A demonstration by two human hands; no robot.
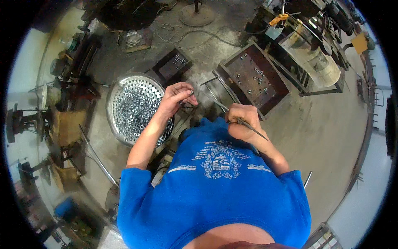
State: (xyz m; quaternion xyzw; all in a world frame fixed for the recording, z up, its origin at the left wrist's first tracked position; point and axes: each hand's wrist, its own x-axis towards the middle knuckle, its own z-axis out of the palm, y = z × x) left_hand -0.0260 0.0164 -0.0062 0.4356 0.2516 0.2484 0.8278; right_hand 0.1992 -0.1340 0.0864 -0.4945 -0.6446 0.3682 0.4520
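Observation:
My left hand [178,99] is raised beside the round metal pan, its thumb and fingertips pinched on a small metal piece, too small to name surely. Wrapped in a fist, my right hand [243,120] grips a long thin metal tool [259,133]. One end of it sticks out behind the fist, and the slender front reaches toward the left hand; its exact kind is unclear. The perforated round pan [112,93], on the left, holds a heap of shiny nuts [134,106]. At the right, a rusty metal tray [275,85] carries several scattered nuts [259,72].
A small dark box [159,68] with a few metal pieces stands behind the pan. Cables [207,32] cross the floor farther off. A pale drum-shaped container [317,60] and an orange-handled tool [278,18] are at the far right. Cluttered machinery [62,120] lines the left.

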